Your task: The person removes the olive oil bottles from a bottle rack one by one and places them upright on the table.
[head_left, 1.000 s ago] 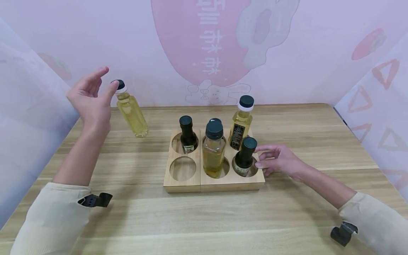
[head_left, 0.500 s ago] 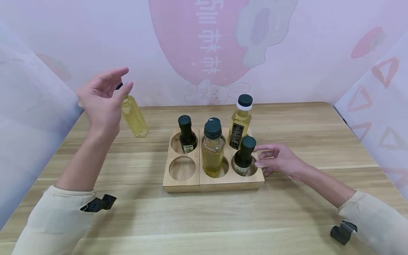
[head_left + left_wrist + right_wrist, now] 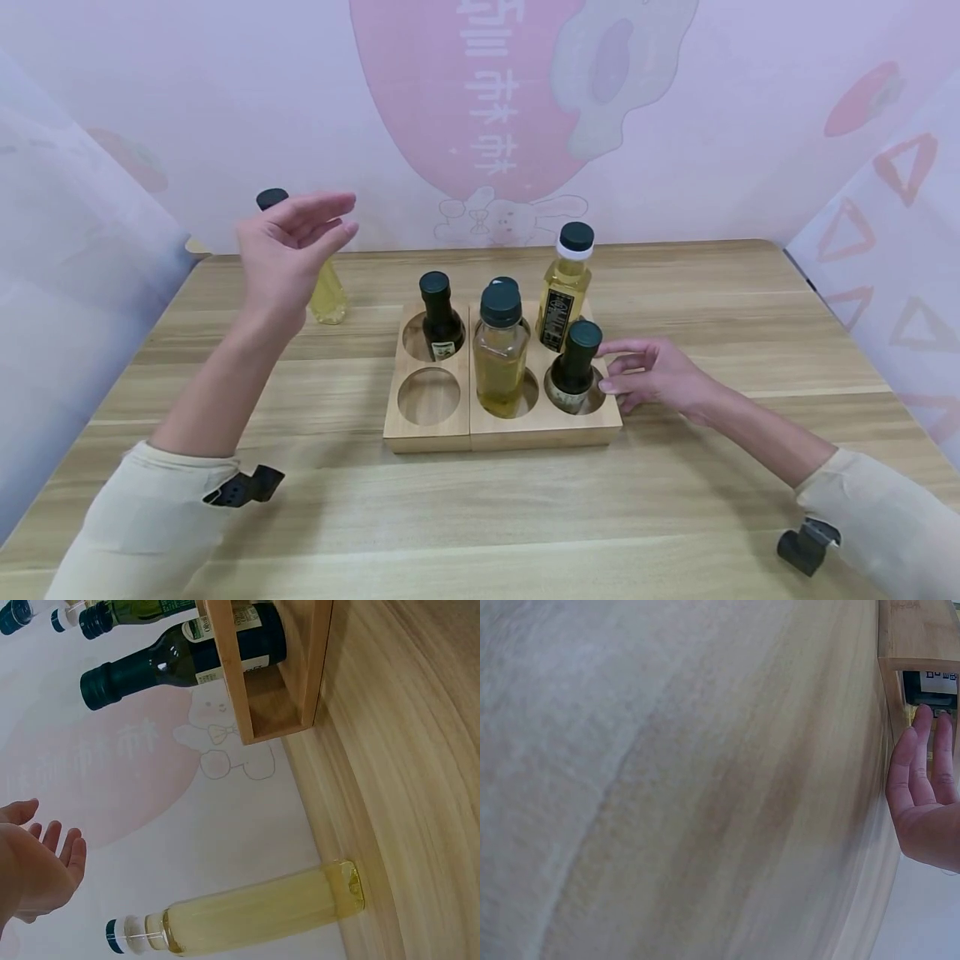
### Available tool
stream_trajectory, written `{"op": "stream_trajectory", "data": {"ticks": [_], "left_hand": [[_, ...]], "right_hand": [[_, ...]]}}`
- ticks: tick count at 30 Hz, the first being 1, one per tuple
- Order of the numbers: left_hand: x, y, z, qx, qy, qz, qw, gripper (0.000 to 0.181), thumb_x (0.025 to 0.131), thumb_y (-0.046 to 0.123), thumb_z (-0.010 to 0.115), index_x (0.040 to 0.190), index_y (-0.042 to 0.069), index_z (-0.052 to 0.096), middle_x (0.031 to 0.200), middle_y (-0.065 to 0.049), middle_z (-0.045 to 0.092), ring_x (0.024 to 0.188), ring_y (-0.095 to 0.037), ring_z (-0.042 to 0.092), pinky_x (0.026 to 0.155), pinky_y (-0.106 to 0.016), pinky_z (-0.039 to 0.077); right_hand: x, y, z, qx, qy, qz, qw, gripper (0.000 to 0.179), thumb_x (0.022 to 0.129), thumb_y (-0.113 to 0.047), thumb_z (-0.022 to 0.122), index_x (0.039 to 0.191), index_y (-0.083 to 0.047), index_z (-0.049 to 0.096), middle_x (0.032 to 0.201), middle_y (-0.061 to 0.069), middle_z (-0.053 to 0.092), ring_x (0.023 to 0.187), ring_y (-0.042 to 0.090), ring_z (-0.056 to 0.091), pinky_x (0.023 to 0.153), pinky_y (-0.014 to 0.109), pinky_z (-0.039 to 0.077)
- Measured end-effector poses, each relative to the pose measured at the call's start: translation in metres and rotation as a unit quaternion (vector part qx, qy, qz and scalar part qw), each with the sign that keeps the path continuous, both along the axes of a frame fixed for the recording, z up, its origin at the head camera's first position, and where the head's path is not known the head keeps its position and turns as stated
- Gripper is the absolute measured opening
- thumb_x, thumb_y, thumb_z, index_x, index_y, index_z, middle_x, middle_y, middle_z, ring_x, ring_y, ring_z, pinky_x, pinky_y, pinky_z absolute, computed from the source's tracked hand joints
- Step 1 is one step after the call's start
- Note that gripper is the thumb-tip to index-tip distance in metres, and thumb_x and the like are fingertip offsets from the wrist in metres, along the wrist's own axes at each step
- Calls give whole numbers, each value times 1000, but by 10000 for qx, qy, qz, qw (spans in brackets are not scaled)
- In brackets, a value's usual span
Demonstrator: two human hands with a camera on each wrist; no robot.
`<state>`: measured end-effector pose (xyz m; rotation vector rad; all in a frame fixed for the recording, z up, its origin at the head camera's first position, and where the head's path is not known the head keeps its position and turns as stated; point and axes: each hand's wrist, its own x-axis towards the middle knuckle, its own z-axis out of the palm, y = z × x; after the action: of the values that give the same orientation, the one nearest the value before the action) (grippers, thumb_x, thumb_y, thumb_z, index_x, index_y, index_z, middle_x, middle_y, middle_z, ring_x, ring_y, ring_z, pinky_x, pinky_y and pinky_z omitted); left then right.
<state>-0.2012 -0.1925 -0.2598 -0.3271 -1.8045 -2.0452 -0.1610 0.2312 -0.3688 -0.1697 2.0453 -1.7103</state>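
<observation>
My left hand (image 3: 281,254) hangs in the air with fingers and thumb extended and apart, holding nothing. It overlaps a clear oil bottle (image 3: 328,296) with a dark cap, which stands on the table behind it. My right hand (image 3: 660,382) is at the right side of a wooden bottle rack (image 3: 429,440), fingertips at its edge beside a dark bottle (image 3: 577,362). In the rack's front middle hole stands a tall oil bottle (image 3: 502,362), partly hiding another cap behind. A labelled oil bottle (image 3: 564,300) is back right; a dark bottle (image 3: 442,321) is back left.
The rack's front left hole (image 3: 429,397) shows its bare wooden floor. A wood-grain table (image 3: 525,525) carries everything. A printed pink-and-white backdrop (image 3: 300,100) rises behind the table, with side panels left and right.
My left hand has moved right and slightly down, away from the oil bottle's cap and across in front of its neck. My right hand and the rack stay where they were.
</observation>
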Motion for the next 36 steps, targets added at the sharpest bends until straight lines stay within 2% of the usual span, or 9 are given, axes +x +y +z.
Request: {"op": "stream_trajectory", "data": {"ticks": [8,12,17,20,26,31,36], "left_hand": [[-2,8,-14,-259,-295,-415,9984,25,89,-10,75,112,-1,76,108,-4,79,101,-12,74,92,-21,58],[-2,16,-21,-677,-532,-629,9943,26,92,-4,75,118,0,75,111,-2,78,103,-10,73,94,-21,57],[0,24,-26,-1203,-732,-921,9857,35,96,3,73,130,-5,67,113,4,77,108,-10,71,97,-21,56],[1,28,-29,-1414,-827,-1085,9805,39,97,4,72,134,-6,63,116,3,76,110,-10,71,98,-23,56],[1,33,-37,-1789,-1103,-1420,9673,41,98,8,73,137,-1,63,125,-3,73,113,-10,70,99,-24,56],[-1,36,-41,-1948,-1169,-1637,9600,44,97,6,73,140,1,62,133,-13,69,116,-11,69,99,-23,55],[-3,38,-44,-2097,-1216,-1829,9528,48,96,2,74,142,1,60,136,-17,67,115,-9,68,95,-23,57]], "right_hand": [[1,0,0,57,2,-14,10000,52,88,0,79,136,5,59,95,4,68,73,16,68,68,37,64],[2,0,2,51,-21,-39,10000,49,88,0,79,133,1,62,94,4,68,73,16,68,68,36,64],[2,0,3,18,-42,-49,10000,45,88,1,79,130,-3,65,94,4,68,73,16,68,68,36,64],[2,1,3,37,-43,-59,10000,45,88,0,80,130,-4,66,94,4,68,73,16,68,68,36,64],[2,1,2,72,-45,-67,9999,45,87,0,80,130,-3,66,94,4,68,73,16,69,68,37,64],[2,2,3,81,-64,-70,9999,45,88,0,80,130,-4,66,94,4,68,74,16,69,69,37,64],[2,3,3,51,-85,-78,9999,43,88,0,80,128,-6,67,95,4,68,74,16,68,69,37,64]]}}
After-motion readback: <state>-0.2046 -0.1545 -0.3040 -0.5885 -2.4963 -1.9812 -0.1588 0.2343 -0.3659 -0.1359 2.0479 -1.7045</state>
